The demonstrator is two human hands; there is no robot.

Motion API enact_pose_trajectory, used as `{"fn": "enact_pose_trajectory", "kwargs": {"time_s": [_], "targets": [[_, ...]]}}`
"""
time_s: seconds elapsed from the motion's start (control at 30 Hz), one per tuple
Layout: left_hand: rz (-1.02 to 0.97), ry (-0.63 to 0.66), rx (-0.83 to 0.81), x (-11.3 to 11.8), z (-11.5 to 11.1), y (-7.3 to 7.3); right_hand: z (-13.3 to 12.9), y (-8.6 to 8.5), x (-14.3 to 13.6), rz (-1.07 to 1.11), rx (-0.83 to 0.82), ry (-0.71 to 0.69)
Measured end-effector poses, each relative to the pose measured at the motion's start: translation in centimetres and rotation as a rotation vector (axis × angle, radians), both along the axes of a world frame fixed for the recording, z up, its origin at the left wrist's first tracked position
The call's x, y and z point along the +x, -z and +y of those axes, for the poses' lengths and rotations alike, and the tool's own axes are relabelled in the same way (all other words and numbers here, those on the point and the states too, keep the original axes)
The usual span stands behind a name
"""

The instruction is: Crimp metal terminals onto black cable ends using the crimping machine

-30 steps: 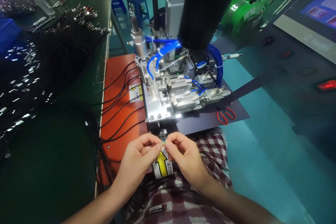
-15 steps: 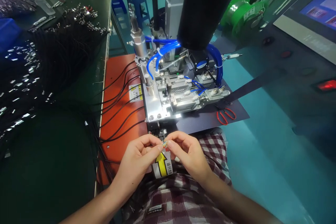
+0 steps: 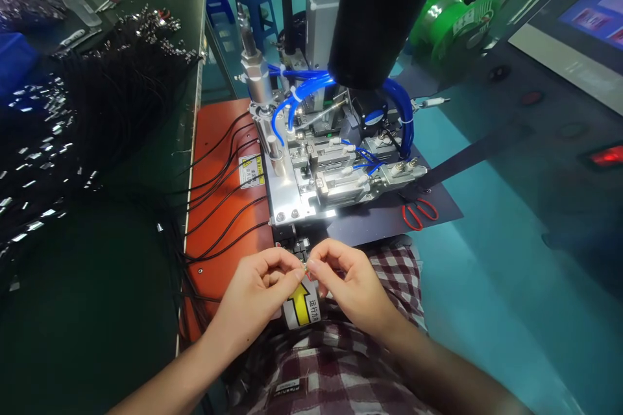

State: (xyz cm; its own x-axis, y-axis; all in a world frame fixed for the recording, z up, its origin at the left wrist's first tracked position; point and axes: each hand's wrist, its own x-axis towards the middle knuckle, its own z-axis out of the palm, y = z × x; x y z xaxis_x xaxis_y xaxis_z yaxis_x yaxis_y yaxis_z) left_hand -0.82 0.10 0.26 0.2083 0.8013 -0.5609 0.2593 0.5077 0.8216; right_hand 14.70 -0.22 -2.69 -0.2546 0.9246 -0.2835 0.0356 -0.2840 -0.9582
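One big metal machine sits right past the grip, blue tubes looping over the top of it. Way off to the left of the grip is a huge messy pile of black cable, loads of shiny ends on it. Closer in, just left of the grip, you've got an orange plate, with several black cords running across it to the machine's near side. Green spool is well beyond the grip, up and to the right.

Now the hands: left hand and right hand are almost fingertip to fingertip, both in a narrow pinch. Just below the grip there's a label with a yellow arrow, partly covered by the fingers. Red-handled scissors lie out to the right of the grip, beside the machine. Tiniest of all, some thin coloured wires are right at the fingertips, mostly hidden, so can't tell how many.
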Motion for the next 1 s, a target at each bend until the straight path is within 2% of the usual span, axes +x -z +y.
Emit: {"fn": "enact_pose_trajectory", "kwargs": {"time_s": [0.2,0.3,0.5,0.7,1.0], "targets": [[0.31,0.198,0.63,-0.7,0.1,1.0,0.6,1.2,0.4,0.019,-0.017,0.106],[0.367,0.266,0.821,-1.2,0.3,2.2,1.3,2.1,0.5,0.053,-0.053,0.128],[0.479,0.393,0.973,-2.2,1.2,3.8,2.6,2.8,0.1,0.077,-0.082,0.099],[0.575,0.494,1.016,-2.3,1.6,3.9,3.0,3.1,0.0,0.076,-0.107,0.098],[0.654,0.507,1.061,-2.1,1.6,3.9,3.0,3.6,-0.1,0.055,-0.12,0.111]]}}
